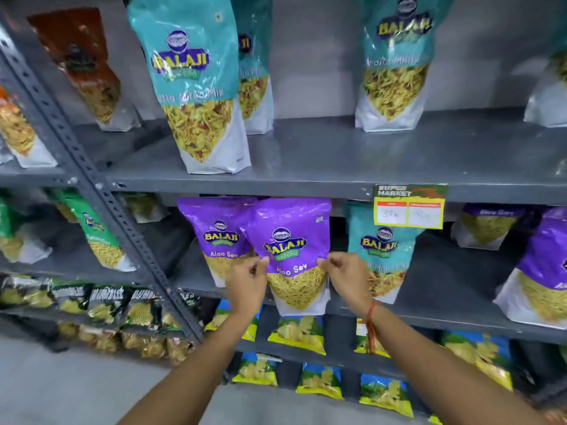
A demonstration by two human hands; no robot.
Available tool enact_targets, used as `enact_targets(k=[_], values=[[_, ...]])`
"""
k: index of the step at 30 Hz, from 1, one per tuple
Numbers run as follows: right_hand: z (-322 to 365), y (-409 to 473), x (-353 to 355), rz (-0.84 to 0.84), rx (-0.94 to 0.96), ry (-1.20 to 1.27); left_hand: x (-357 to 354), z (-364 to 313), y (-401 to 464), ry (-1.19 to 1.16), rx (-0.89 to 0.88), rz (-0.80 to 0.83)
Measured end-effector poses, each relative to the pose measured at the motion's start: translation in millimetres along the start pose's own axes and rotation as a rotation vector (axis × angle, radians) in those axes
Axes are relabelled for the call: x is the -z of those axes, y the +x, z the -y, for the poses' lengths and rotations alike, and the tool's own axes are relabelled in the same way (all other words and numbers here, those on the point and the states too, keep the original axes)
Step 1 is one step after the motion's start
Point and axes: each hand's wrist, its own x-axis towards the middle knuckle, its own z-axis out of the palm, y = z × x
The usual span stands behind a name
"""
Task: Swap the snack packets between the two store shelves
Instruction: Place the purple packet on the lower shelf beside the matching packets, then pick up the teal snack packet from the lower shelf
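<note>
A purple Aloo Sev packet (290, 240) stands upright at the front edge of the lower shelf (429, 314). My left hand (247, 282) pinches its left side and my right hand (346, 276) pinches its right side. A second purple packet (217, 237) stands just behind it to the left. A teal mix packet (383, 253) stands to its right on the same shelf. On the upper shelf (306, 167) stand teal packets, one at the front (196, 87), one behind it (254, 65) and one to the right (395, 62).
A slanted grey perforated post (101, 191) divides this rack from the left one, which holds green and orange packets. A yellow price tag (409, 207) hangs from the upper shelf's edge. More purple packets (540, 271) stand at the right. Chip bags fill the rows below.
</note>
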Motion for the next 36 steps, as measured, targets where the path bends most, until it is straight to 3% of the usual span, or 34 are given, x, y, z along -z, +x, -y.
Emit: enact_targets(k=[6,13,19,24,26,30,33,36], values=[[-29,33,-37,-0.113,-0.145,0.039,-43,4,30,-0.060,0.152,-0.022],[-50,34,-52,-0.106,-0.254,0.134,-61,20,33,-0.085,0.170,-0.025],[-46,26,-41,-0.029,-0.219,0.114,-66,10,24,-0.300,0.441,-0.058],[-33,-6,-10,-0.142,-0.143,0.124,-70,-39,5,-0.363,0.249,-0.177],[-31,-16,9,-0.294,-0.102,0.110,-80,-62,-5,-0.329,0.123,-0.071],[-46,-22,59,-0.527,-0.153,-0.025,-115,-82,-22,-0.125,-0.058,0.288],[-78,-9,87,-0.440,-0.264,-0.069,-143,-84,-30,0.058,-0.055,0.403],[-99,5,106,-0.263,-0.362,0.055,-163,-80,-32,0.047,-0.043,0.371]])
